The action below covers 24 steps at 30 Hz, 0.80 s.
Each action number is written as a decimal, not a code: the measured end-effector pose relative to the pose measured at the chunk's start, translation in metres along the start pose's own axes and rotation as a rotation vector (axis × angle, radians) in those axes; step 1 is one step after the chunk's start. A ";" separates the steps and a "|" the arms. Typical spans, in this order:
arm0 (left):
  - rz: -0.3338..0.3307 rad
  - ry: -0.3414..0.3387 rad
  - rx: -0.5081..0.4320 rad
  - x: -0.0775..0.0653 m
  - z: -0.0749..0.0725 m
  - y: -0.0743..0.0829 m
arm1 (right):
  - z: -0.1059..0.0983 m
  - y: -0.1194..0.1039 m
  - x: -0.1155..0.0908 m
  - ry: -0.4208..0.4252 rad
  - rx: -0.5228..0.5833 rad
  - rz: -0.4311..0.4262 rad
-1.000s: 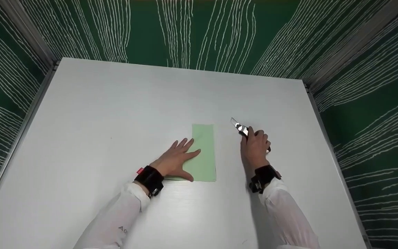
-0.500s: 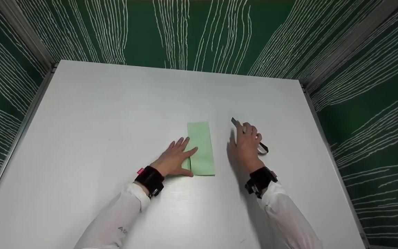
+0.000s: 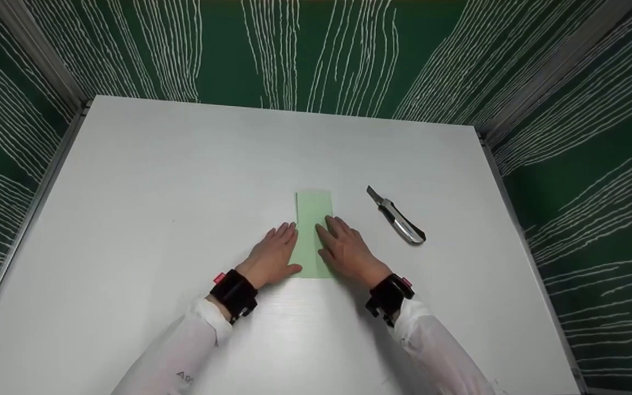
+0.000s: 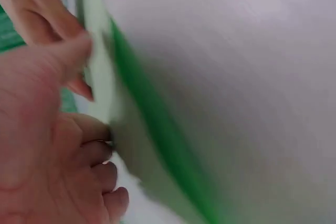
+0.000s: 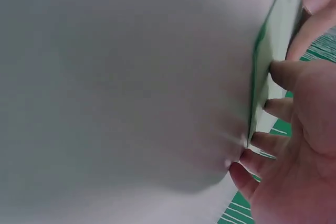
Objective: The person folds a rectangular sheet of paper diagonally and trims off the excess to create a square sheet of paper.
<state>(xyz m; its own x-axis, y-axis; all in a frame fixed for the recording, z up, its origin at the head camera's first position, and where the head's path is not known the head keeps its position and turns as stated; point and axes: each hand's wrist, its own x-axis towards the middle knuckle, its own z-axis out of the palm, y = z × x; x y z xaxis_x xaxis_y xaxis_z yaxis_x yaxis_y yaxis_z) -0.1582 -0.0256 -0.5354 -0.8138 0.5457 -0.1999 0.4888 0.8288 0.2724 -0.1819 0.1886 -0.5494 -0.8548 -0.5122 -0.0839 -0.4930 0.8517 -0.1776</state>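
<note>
A narrow folded sheet of pale green paper (image 3: 314, 206) lies on the white table, its layers slightly offset at the left edge. My left hand (image 3: 272, 255) lies along the left side of the paper, fingers extended and thumb over its lower part. From the right, my right hand (image 3: 353, 252) rests its fingertips on the paper. Several fingertips touch the paper (image 5: 270, 45) in the right wrist view. A utility knife (image 3: 402, 222) with its blade out lies on the table to the right, apart from both hands.
The white table (image 3: 212, 148) ends at a back edge before green walls (image 3: 228, 49) with white wavy lines. Grey metal rails (image 3: 535, 263) run along its sides. White sleeves and black wrist cameras (image 3: 233, 293) cover my forearms and wrists.
The right hand has let go of the utility knife, leaving it on the table, and has moved left onto the paper. The left hand has shifted slightly, and the paper now looks narrower.
</note>
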 end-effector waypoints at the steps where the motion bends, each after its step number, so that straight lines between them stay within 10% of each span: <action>1: 0.011 -0.004 0.018 -0.004 -0.002 0.003 | 0.000 0.000 0.000 -0.008 -0.006 0.001; 24: -0.068 0.003 -0.128 -0.024 0.002 -0.010 | 0.010 0.006 -0.012 -0.049 -0.105 -0.009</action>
<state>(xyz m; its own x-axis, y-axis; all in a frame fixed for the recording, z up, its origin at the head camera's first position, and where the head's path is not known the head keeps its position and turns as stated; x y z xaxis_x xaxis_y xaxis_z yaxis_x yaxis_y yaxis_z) -0.1427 -0.0464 -0.5347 -0.8446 0.4885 -0.2189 0.3888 0.8409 0.3763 -0.1734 0.1988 -0.5596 -0.8423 -0.5227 -0.1314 -0.5173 0.8525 -0.0749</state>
